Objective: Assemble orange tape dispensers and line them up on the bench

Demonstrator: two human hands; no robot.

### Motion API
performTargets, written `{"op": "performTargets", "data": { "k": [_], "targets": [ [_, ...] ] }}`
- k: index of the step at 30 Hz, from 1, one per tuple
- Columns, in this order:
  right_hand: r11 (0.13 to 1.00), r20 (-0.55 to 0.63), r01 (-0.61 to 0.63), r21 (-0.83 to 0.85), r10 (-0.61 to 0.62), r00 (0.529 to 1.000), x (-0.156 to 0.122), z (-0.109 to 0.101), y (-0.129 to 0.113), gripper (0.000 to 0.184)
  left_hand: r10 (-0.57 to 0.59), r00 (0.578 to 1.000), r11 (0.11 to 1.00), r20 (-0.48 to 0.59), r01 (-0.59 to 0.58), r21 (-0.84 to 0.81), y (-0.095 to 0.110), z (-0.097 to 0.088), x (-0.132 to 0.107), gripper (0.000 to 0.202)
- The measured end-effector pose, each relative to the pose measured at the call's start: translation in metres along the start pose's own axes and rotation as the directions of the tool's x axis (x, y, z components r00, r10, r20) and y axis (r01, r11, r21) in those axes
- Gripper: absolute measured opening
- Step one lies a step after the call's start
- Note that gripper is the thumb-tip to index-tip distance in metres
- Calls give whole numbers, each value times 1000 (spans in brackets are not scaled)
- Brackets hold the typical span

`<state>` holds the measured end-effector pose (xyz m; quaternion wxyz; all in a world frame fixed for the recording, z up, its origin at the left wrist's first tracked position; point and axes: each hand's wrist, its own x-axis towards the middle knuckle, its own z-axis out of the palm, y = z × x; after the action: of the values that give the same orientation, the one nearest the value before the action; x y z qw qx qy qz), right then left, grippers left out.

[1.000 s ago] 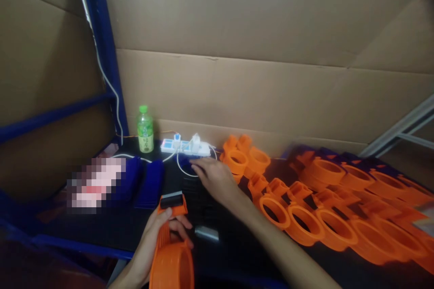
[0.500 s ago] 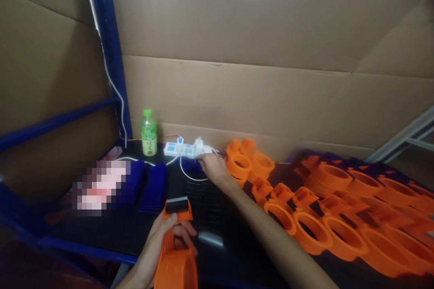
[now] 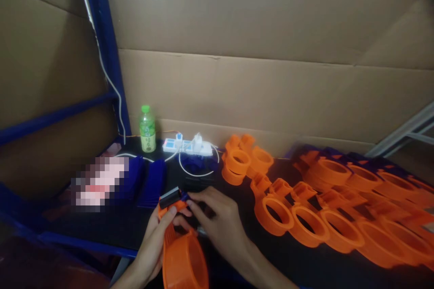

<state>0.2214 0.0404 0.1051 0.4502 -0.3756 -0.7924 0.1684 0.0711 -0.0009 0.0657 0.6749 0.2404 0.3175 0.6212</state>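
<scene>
My left hand (image 3: 156,239) is wrapped round the neck of an orange plastic tape dispenser (image 3: 181,253) near the front edge of the black table. The dispenser's toothed black cutter (image 3: 170,198) sits at its top end. My right hand (image 3: 217,221) has its fingers pinched at that cutter end, pressing a small blue piece (image 3: 185,197) against it. A little heap of blue pieces (image 3: 198,161) lies further back, inside a loop of white cable.
Many orange dispenser bodies (image 3: 325,207) cover the table's right half. Stacks of blue parts (image 3: 152,183) lie at left. A green bottle (image 3: 147,129) and a white power strip (image 3: 186,146) stand at the back. Cardboard walls and a blue rack post (image 3: 105,49) enclose the bench.
My right hand drew back from the blue heap by the power strip to the dispenser's cutter end, bringing a small blue piece. My left hand kept its hold and tilted the dispenser slightly.
</scene>
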Motion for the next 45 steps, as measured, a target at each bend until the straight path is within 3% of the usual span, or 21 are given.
{"op": "performTargets", "data": {
  "k": [8,16,23,29,36,45],
  "targets": [
    [971,13,237,-12,-237,971,-7,1,6,18,-27,1000,999,8,27,27,-5,-7,1,25],
    [919,48,349,-182,-346,937,-16,1,12,21,-60,995,998,82,59,5,-6,-12,-3,26],
    [906,27,356,-230,-359,933,-20,-1,4,24,-136,989,988,66,140,-62,-12,-19,-1,34],
    [946,-33,279,-168,-288,957,-23,3,-2,20,-129,987,991,95,132,-33,-12,-22,1,34],
    [921,-16,319,-222,-330,944,-28,6,3,22,-145,983,989,109,148,-25,-11,-21,0,33],
    [894,-55,385,-229,-406,912,-35,12,-8,43,-194,979,980,66,196,-30,-5,-22,-4,26]
  ]
}}
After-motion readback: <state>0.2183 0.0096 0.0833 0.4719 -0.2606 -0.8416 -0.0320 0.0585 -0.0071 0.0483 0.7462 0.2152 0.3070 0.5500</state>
